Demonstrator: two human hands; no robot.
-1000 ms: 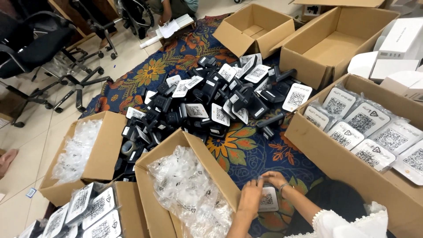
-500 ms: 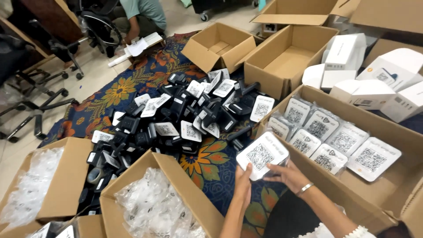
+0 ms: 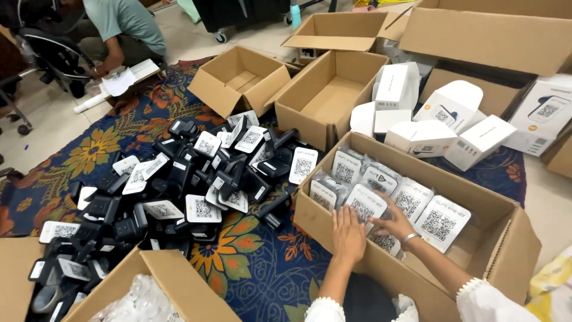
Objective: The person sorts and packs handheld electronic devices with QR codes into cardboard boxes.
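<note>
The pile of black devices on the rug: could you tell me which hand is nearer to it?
Left. The left hand rests at the cardboard box's near wall, closer to the pile; the right hand lies deeper inside.

Cardboard, clear film, matt black plastic and patterned cloth

The big box (image 3: pixel 333 229) at near right is plain brown corrugated cardboard, matt and slightly rough, as are the open cartons (image 3: pixel 325 101) farther off. Inside it lie packets (image 3: pixel 438 220) in shiny, crinkled clear film over smooth white card; the left hand (image 3: pixel 348 235) and right hand (image 3: pixel 393 222) rest bare on them, a metal bangle (image 3: pixel 409 240) glinting at the right wrist. The heap of devices (image 3: pixel 179 179) to the left looks like matt black plastic with smooth white paper labels. The rug (image 3: pixel 262 268) is woven cloth, dull and printed. White boxes (image 3: pixel 426 138) at far right are smooth coated card. The sleeve (image 3: pixel 476 295) is white fabric with a lace edge.
</note>
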